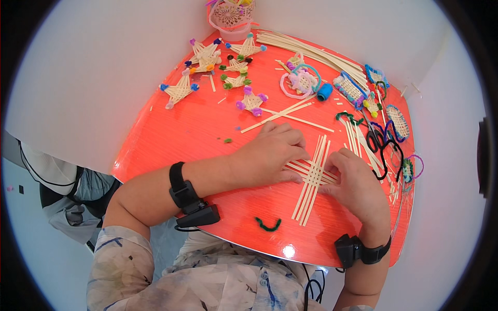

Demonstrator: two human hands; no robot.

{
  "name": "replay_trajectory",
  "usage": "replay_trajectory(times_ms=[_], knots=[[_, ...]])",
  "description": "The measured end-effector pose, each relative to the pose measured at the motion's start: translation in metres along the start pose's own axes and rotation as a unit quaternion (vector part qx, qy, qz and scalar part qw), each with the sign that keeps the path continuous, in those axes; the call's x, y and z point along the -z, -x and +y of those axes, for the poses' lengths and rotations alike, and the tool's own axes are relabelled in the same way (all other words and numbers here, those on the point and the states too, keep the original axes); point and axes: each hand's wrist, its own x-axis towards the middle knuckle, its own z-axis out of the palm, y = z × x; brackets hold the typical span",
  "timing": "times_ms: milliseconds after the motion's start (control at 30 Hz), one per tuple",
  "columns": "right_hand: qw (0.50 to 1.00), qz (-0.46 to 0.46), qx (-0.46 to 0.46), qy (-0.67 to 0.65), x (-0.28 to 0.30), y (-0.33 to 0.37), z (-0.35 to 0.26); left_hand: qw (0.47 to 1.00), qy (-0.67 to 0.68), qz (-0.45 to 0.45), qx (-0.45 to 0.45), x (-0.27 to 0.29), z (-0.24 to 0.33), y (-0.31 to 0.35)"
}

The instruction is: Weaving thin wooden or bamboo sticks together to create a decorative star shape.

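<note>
Pale flat bamboo strips, woven over and under into a cross (313,173), lie low on the red table (171,140) in front of me. My left hand (270,155) has its thumb and fingers around the left ends of the crosswise strips. On the other side my right hand (355,181) is curled, thumb and fingertips pinching the right ends. Several lengthwise strips stick out above and below the weave. Just past my left hand, loose strips (290,115) lie crossed. A short dark green pipe cleaner (268,225) is near the table's front edge.
Finished woven stars (180,90) with coloured tips sit at the far left. Behind are a pink basket (232,20), a strip bundle (311,51) and a blue thread spool (324,92). Scissors (374,140), pipe cleaners and woven pieces crowd the right side. White walls border the table.
</note>
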Motion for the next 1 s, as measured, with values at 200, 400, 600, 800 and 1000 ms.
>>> replay_trajectory(times_ms=[200, 400, 600, 800, 1000], knots=[[1.000, -0.006, -0.004, -0.018, -0.0006, -0.0006, -0.0012, 0.999, -0.032, 0.008, -0.019, -0.0009, 0.0025, 0.0012], [1.000, -0.003, -0.003, -0.009, -0.0012, -0.0008, -0.0034, 0.999, -0.029, 0.009, -0.030, 0.0010, 0.0048, 0.0012], [1.000, 0.003, 0.008, -0.018, -0.0037, -0.0019, -0.0030, 0.999, -0.020, -0.003, -0.030, 0.0009, 0.0050, 0.0012], [1.000, 0.000, 0.001, -0.019, -0.0025, -0.0009, -0.0056, 0.999, -0.026, -0.008, -0.028, 0.0011, 0.0068, 0.0001], [1.000, -0.004, -0.004, -0.025, -0.0023, -0.0013, -0.0081, 0.999, -0.022, -0.007, -0.026, 0.0015, 0.0067, 0.0002]])
